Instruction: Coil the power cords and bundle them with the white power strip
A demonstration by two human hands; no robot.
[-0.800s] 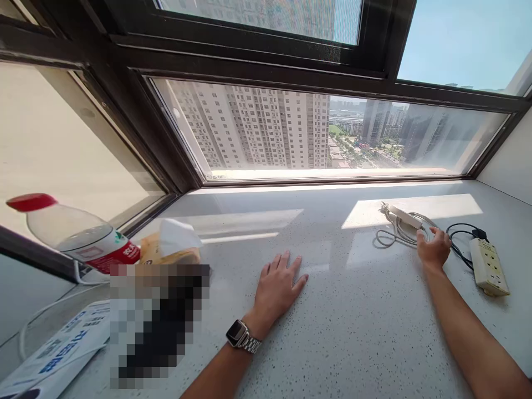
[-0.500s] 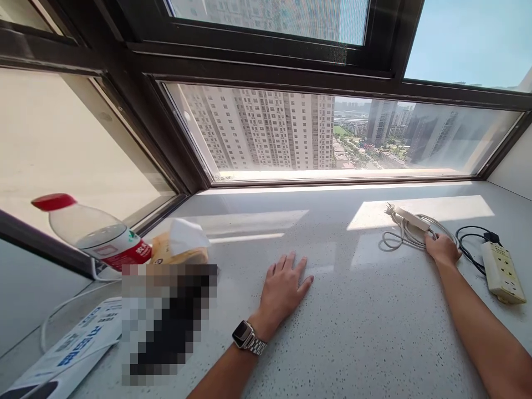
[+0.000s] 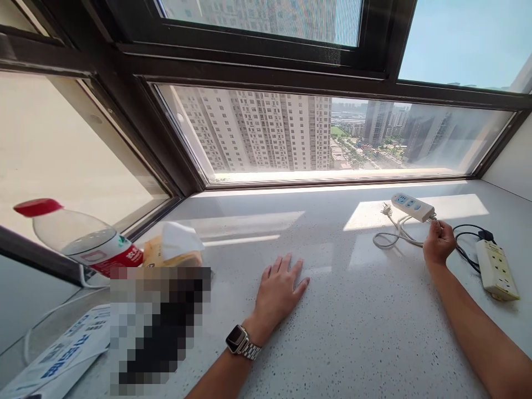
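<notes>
the right hand (image 3: 439, 243) pinches the white cord (image 3: 394, 235) of the white power strip (image 3: 412, 206), lifting it off the counter (image 3: 353, 321). the left hand (image 3: 279, 290) lies flat and open.

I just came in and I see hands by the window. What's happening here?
A person is leaning over a speckled white windowsill. Their right hand is pinching the white cord of a small white power strip with blue sockets, which sits in the sun. Their left hand, with a watch on the wrist, lies flat on the sill. A second, cream power strip lies to the right, and a red-capped bottle stands at the left.
</notes>
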